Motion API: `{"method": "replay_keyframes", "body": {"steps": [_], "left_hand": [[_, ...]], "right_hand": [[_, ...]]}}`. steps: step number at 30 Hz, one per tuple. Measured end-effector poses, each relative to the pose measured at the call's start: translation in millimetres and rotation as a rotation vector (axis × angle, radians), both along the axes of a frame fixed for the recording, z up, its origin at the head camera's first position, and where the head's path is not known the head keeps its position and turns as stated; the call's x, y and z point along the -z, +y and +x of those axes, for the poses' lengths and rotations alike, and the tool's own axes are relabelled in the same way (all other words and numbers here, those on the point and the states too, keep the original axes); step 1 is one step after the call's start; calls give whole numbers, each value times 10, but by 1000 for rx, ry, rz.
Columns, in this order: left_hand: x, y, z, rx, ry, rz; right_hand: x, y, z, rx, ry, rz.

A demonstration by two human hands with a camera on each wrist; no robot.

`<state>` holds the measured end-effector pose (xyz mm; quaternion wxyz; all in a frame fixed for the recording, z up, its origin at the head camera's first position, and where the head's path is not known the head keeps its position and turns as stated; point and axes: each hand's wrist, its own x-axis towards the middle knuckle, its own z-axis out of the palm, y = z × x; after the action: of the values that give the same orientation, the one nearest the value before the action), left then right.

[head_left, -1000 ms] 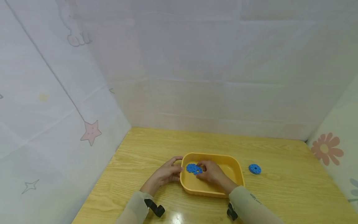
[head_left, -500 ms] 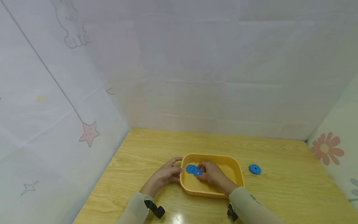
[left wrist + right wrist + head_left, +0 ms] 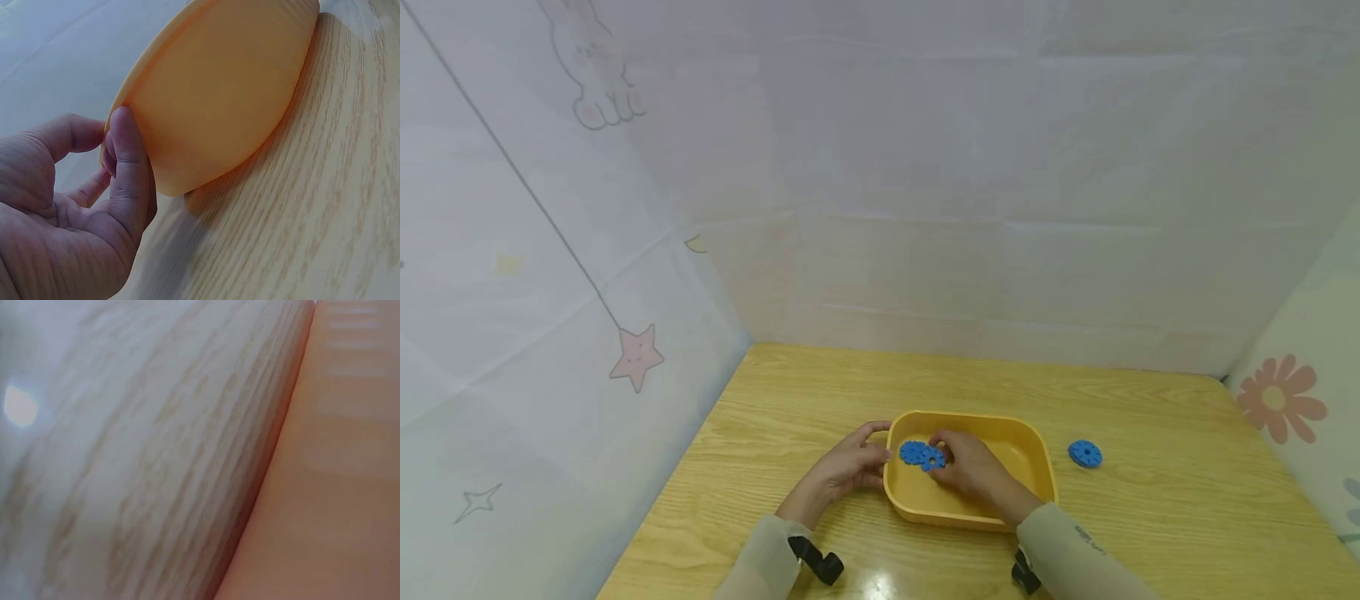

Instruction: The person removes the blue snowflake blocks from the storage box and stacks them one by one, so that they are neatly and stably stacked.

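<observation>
A yellow plastic basin (image 3: 970, 521) stands on the wooden table. My left hand (image 3: 848, 465) holds its left end; in the left wrist view the thumb and fingers of that hand (image 3: 81, 212) pinch the rim of the basin (image 3: 212, 94). Inside the basin, my right hand (image 3: 973, 468) pinches a blue notched disc (image 3: 934, 459) with thumb and fingers. Just left of it, other blue notched discs (image 3: 912, 452) lie overlapping on the basin floor. The right wrist view shows the basin's outer wall (image 3: 337, 487) but not the right hand.
To the right of the basin, a blue notched disc (image 3: 1085, 453), perhaps stacked on another, lies on the table (image 3: 1165, 500). Pale printed cloth (image 3: 880, 208) hangs behind the table and along both sides.
The disc in my right hand has turned and shifted slightly, showing more of its face. My left hand and the basin stay in place.
</observation>
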<state>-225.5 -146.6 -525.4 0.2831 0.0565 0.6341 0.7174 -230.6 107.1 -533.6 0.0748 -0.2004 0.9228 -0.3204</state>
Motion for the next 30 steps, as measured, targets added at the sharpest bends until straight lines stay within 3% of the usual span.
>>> {"method": "replay_keyframes", "body": {"steps": [21, 30], "left_hand": [[-8, -4, 26, 1, 0, 0], [-19, -8, 27, 2, 2, -11]], "right_hand": [[-65, 36, 20, -47, -86, -44], [-83, 26, 26, -19, -100, -37]]}}
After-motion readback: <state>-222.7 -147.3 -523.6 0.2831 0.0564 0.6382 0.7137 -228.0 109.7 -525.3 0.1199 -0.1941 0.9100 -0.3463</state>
